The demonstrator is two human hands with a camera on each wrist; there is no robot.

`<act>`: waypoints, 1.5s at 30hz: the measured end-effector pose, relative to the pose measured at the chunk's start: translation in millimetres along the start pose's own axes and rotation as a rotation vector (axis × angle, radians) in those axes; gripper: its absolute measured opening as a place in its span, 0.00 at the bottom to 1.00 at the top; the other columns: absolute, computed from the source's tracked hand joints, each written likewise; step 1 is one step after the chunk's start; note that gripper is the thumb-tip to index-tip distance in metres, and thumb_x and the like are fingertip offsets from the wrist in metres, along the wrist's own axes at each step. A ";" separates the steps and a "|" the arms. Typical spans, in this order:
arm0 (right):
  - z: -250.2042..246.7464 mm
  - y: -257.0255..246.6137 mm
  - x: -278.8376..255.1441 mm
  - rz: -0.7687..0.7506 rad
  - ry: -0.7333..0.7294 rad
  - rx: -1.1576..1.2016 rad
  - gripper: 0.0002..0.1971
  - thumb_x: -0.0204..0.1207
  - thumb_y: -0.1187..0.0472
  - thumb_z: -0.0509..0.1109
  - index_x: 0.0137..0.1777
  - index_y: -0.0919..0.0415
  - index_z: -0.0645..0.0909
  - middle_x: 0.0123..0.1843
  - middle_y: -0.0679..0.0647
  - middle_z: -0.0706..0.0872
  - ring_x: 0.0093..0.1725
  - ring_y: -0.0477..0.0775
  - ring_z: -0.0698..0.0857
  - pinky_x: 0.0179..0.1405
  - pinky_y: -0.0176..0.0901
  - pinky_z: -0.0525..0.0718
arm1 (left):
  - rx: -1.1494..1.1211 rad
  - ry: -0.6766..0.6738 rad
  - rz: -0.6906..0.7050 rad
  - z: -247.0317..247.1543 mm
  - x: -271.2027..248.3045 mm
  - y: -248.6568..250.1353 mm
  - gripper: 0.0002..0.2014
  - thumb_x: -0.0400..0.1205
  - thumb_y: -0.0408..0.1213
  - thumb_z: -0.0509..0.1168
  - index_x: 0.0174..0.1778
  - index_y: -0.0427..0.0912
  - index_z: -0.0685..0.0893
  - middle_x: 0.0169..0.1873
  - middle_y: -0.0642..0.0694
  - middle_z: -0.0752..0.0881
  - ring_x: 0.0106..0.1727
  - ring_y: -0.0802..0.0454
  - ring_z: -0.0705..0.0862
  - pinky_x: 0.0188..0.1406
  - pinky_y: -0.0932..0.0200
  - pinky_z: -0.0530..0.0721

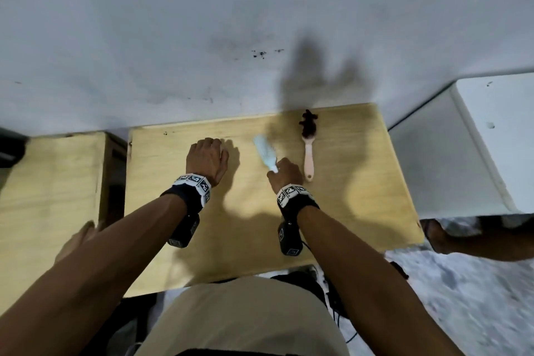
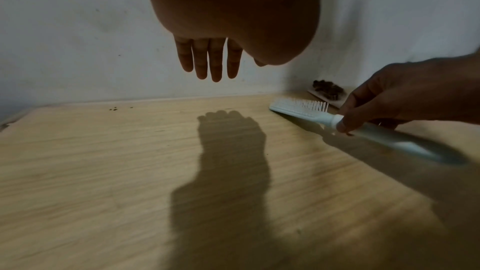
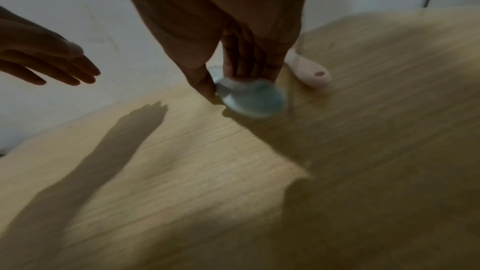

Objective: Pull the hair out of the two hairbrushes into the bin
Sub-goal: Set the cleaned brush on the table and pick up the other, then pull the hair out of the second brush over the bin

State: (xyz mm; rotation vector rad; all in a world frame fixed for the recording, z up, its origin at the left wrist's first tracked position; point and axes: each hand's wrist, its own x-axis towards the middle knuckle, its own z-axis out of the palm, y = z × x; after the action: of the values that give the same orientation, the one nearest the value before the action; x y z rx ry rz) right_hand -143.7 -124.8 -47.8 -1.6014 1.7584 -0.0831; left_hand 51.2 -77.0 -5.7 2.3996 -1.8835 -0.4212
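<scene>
A pale blue hairbrush (image 1: 265,154) (image 2: 301,109) (image 3: 249,98) lies near the table's middle; its white bristles look free of hair. My right hand (image 1: 284,173) (image 2: 389,98) (image 3: 233,65) grips its handle. To its right lies a pink-handled hairbrush (image 1: 309,150) (image 3: 310,73) whose head is packed with a dark clump of hair (image 1: 308,124) (image 2: 328,89). My left hand (image 1: 208,156) (image 2: 210,59) (image 3: 52,65) hovers over the table left of the blue brush, fingers straight, holding nothing. No bin shows in any view.
The light wooden table (image 1: 251,211) stands against a grey-white wall (image 1: 173,37). A second wooden unit (image 1: 49,182) sits to the left, a white cabinet (image 1: 491,139) to the right. Small dark specks (image 2: 114,108) lie by the table's far edge.
</scene>
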 end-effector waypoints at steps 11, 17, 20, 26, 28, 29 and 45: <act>15.6 -36.9 55.8 -0.052 -0.024 0.037 0.13 0.70 0.60 0.75 0.50 0.67 0.82 0.50 0.64 0.89 0.50 0.63 0.88 0.45 0.42 0.82 | -0.085 -0.014 -0.124 -4.1 38.7 -18.5 0.20 0.84 0.45 0.52 0.64 0.36 0.77 0.59 0.33 0.84 0.58 0.35 0.81 0.60 0.45 0.78; -10.8 -26.8 65.4 -0.142 0.195 -0.107 0.13 0.75 0.53 0.69 0.52 0.63 0.82 0.52 0.62 0.87 0.54 0.64 0.84 0.52 0.48 0.81 | -0.099 -0.019 -0.126 -4.9 52.2 -12.2 0.20 0.84 0.44 0.52 0.64 0.36 0.77 0.58 0.33 0.84 0.58 0.35 0.81 0.60 0.45 0.77; -28.1 -0.7 69.7 0.003 0.306 -0.242 0.26 0.71 0.54 0.73 0.65 0.66 0.72 0.64 0.65 0.78 0.64 0.66 0.75 0.61 0.57 0.77 | -0.098 -0.027 -0.103 -3.3 51.4 -4.9 0.20 0.84 0.44 0.52 0.64 0.36 0.77 0.59 0.33 0.84 0.58 0.35 0.81 0.60 0.45 0.77; -47.6 51.1 63.0 0.123 0.031 -0.143 0.26 0.75 0.58 0.72 0.67 0.66 0.67 0.65 0.66 0.77 0.63 0.67 0.79 0.59 0.56 0.82 | -0.096 -0.026 -0.040 0.7 44.6 11.7 0.19 0.84 0.43 0.52 0.64 0.36 0.77 0.59 0.34 0.84 0.58 0.35 0.81 0.60 0.45 0.77; -50.9 58.4 54.2 0.098 0.051 -0.089 0.22 0.75 0.58 0.71 0.64 0.66 0.70 0.63 0.66 0.79 0.60 0.67 0.81 0.54 0.53 0.82 | -0.097 -0.023 -0.008 1.6 41.8 17.1 0.19 0.84 0.43 0.52 0.64 0.36 0.77 0.59 0.34 0.84 0.58 0.35 0.81 0.60 0.45 0.77; -52.4 61.6 48.2 0.091 0.076 -0.052 0.21 0.75 0.58 0.71 0.64 0.66 0.71 0.61 0.66 0.79 0.58 0.67 0.82 0.51 0.52 0.82 | -0.098 -0.022 0.011 2.4 39.9 19.8 0.19 0.84 0.43 0.53 0.64 0.36 0.77 0.58 0.34 0.84 0.58 0.35 0.81 0.59 0.45 0.77; -117.1 153.2 -99.9 0.013 0.360 -0.109 0.16 0.77 0.41 0.66 0.61 0.45 0.77 0.49 0.52 0.90 0.47 0.61 0.88 0.37 0.42 0.73 | -0.211 -0.169 0.543 15.0 17.8 143.6 0.22 0.81 0.36 0.59 0.73 0.42 0.71 0.68 0.36 0.78 0.65 0.34 0.79 0.62 0.43 0.80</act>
State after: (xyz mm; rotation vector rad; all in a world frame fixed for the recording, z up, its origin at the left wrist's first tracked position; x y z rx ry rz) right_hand -341.4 -52.7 5.5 -1.7350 2.0761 -0.2894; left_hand -84.2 -128.3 7.8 1.6744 -2.3115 -0.7424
